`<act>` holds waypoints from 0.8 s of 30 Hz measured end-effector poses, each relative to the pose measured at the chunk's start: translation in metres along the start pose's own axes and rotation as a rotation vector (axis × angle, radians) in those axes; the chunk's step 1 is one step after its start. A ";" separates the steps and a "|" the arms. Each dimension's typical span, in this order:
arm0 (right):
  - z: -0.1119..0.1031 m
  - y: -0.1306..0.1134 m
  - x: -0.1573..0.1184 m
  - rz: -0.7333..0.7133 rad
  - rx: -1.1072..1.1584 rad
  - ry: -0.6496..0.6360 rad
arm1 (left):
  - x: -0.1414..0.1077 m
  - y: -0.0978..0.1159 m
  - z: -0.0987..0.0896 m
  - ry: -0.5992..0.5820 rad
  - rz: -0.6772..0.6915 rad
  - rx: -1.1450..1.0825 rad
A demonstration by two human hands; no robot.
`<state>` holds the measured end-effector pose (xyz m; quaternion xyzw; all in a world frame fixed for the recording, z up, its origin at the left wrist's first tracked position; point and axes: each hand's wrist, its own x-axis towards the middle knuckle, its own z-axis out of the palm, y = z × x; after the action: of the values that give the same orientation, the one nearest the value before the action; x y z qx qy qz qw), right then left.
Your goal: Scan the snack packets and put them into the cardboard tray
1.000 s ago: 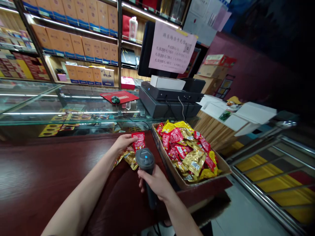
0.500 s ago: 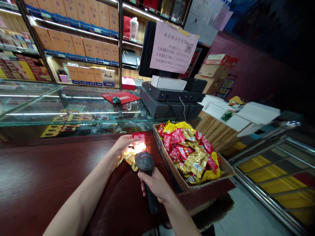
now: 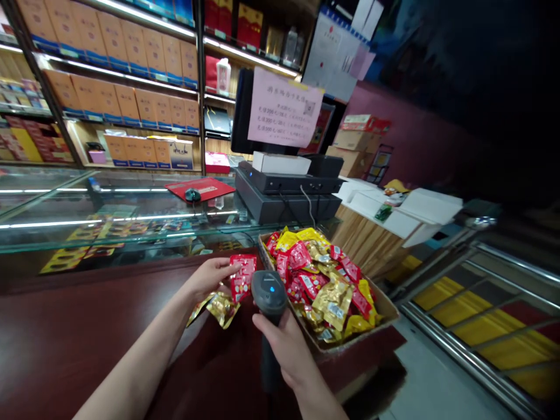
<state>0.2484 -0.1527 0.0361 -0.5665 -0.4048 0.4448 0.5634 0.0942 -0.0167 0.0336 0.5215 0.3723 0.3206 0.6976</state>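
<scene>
Between the fingers of my left hand [image 3: 211, 279] is a red snack packet [image 3: 243, 279], held up above the dark red counter [image 3: 109, 315]. Gold snack packets [image 3: 223, 309] lie on the counter just below that hand. My right hand [image 3: 282, 341] is wrapped round the handle of a black barcode scanner [image 3: 270, 294]. A small blue light shows on the scanner's head, which is close to the red packet's right edge. Right of the scanner stands an open cardboard box [image 3: 350, 345] filled with red, gold and yellow packets.
Behind the counter is a glass display case [image 3: 131, 233] with a red mouse pad [image 3: 214, 188] and a mouse [image 3: 192, 195] on top. A monitor [image 3: 242, 116] with a paper sign stands over a black cash drawer [image 3: 280, 204]. Metal railings [image 3: 472, 350] run along the right.
The scanner's bright light on the red packet has gone out, and a blue light shows on its head. The view has tilted up and turned right; both hands keep their hold.
</scene>
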 end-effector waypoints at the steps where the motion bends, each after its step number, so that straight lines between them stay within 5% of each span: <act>1: -0.004 -0.005 0.000 -0.006 0.008 -0.005 | -0.004 0.003 0.007 -0.056 -0.010 -0.007; 7: -0.035 -0.043 0.004 -0.036 0.054 -0.047 | -0.004 0.022 0.055 -0.143 0.032 -0.074; 17: -0.128 -0.116 0.026 -0.112 0.194 0.137 | 0.060 0.103 0.170 -0.139 0.207 0.123; 24: -0.171 -0.119 0.050 -0.110 0.313 0.190 | 0.108 0.102 0.210 -0.060 0.224 0.140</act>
<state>0.4319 -0.1481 0.1469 -0.4883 -0.3061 0.4155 0.7037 0.3233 -0.0039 0.1498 0.6166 0.3123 0.3540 0.6301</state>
